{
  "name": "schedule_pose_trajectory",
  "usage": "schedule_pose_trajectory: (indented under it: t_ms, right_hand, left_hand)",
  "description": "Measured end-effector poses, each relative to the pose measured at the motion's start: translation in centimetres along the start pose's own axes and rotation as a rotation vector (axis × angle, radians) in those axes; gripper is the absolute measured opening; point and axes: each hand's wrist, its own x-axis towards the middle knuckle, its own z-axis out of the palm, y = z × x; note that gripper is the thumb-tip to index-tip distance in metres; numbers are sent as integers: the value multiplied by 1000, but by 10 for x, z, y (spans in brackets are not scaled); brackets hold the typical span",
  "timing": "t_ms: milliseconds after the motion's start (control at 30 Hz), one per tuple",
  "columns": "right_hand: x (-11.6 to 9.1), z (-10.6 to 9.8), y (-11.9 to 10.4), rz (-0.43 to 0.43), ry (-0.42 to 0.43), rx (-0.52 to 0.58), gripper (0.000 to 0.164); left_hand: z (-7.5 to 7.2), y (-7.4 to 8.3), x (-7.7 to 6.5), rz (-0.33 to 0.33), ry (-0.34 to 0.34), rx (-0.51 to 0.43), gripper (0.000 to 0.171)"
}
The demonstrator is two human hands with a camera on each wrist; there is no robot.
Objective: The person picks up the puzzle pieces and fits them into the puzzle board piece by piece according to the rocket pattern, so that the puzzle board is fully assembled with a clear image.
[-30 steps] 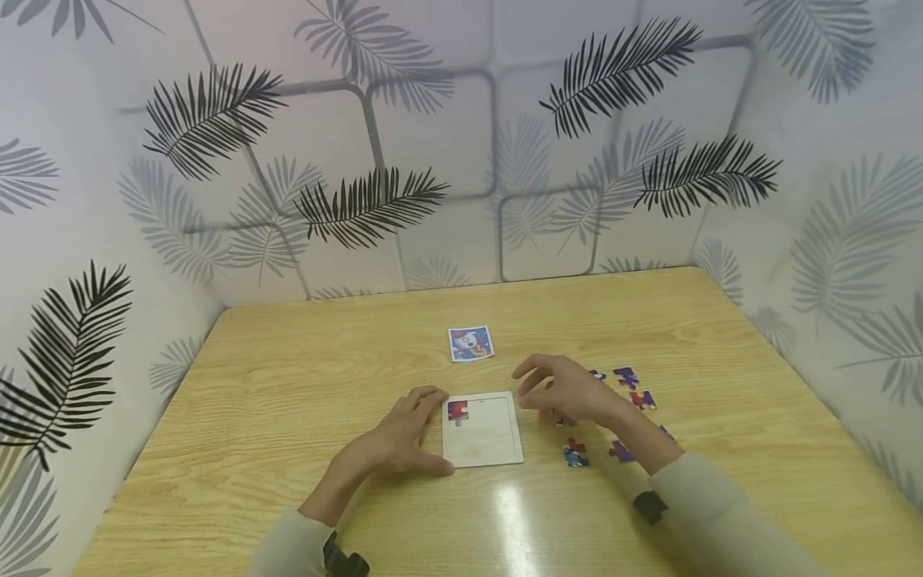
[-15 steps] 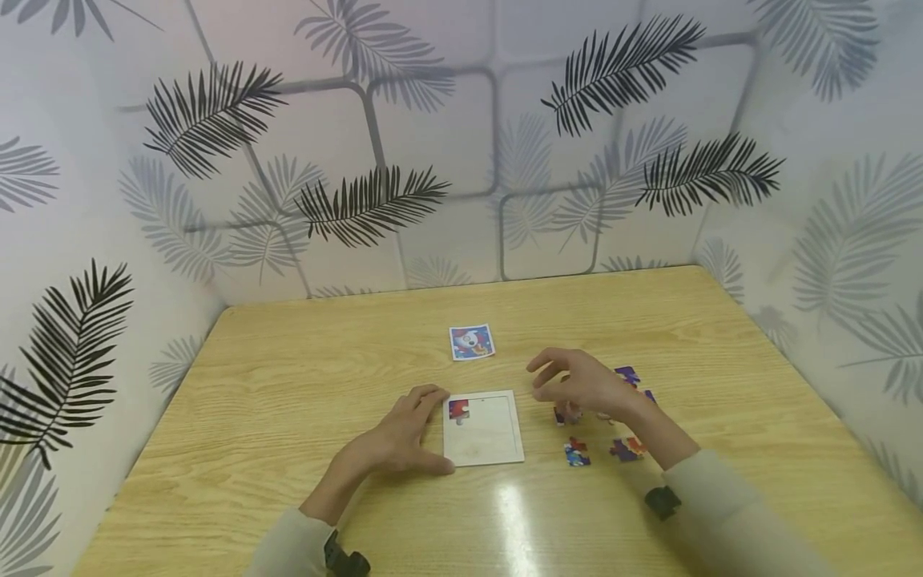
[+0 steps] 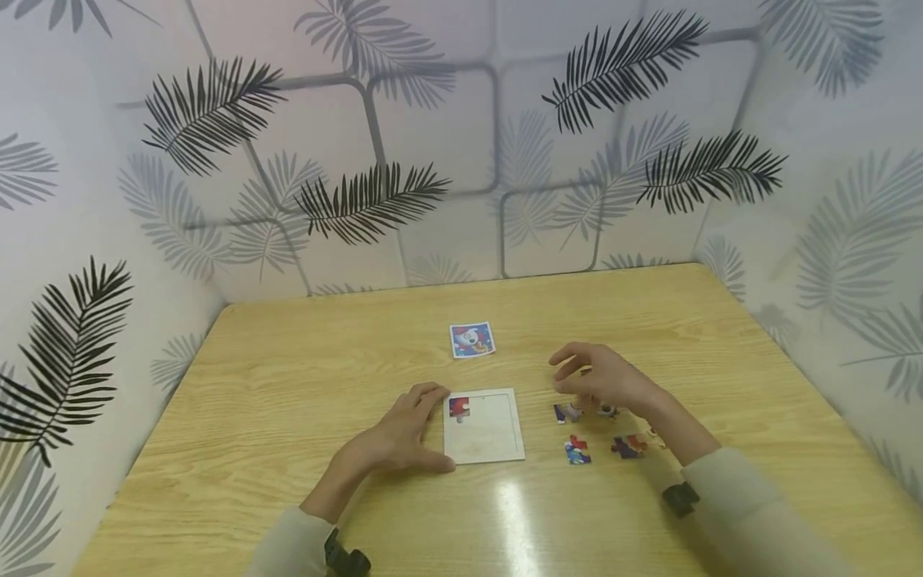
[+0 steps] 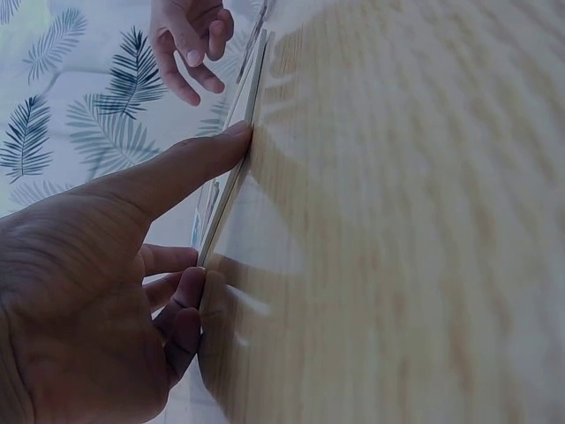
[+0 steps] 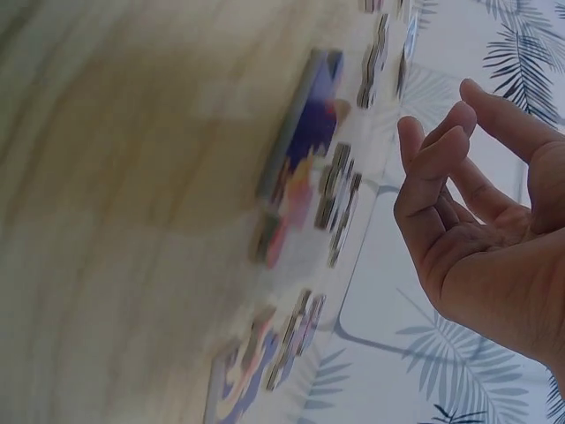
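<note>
My left hand (image 3: 400, 433) holds the left side of a square white puzzle tray (image 3: 483, 441), thumb at the near corner and fingertips at the far one. In the left wrist view its thumb and curled fingers meet the thin edge of the tray (image 4: 231, 193). One red and purple jigsaw piece (image 3: 458, 405) lies in the tray's upper left corner. Over the loose pieces to the right hovers my right hand (image 3: 602, 377), fingers loosely bent. The right wrist view shows nothing between its fingers, with a purple jigsaw piece (image 5: 309, 124) on the table beyond.
A small picture card (image 3: 472, 340) with a white cartoon figure lies behind the tray. Several loose pieces, among them a red and blue one (image 3: 577, 449) and a purple and orange one (image 3: 629, 446), lie on the wooden table (image 3: 324, 361). Leaf-patterned walls stand behind it.
My right hand has moved right, away from the tray and further over the loose pieces, covering some and uncovering others. The left hand has stayed at the tray.
</note>
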Motion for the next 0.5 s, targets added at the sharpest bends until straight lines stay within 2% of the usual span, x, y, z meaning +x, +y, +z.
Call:
schedule_pose_trajectory:
  t_ms: [267,500]
  right_hand:
    - [-5,-15,9,5,55,-6,43]
    - [-7,-23,16,18,62,29,43]
  left_hand:
    - [-1,1,-1,3,10,11,106]
    - [1,-1,0,8,8,11,107]
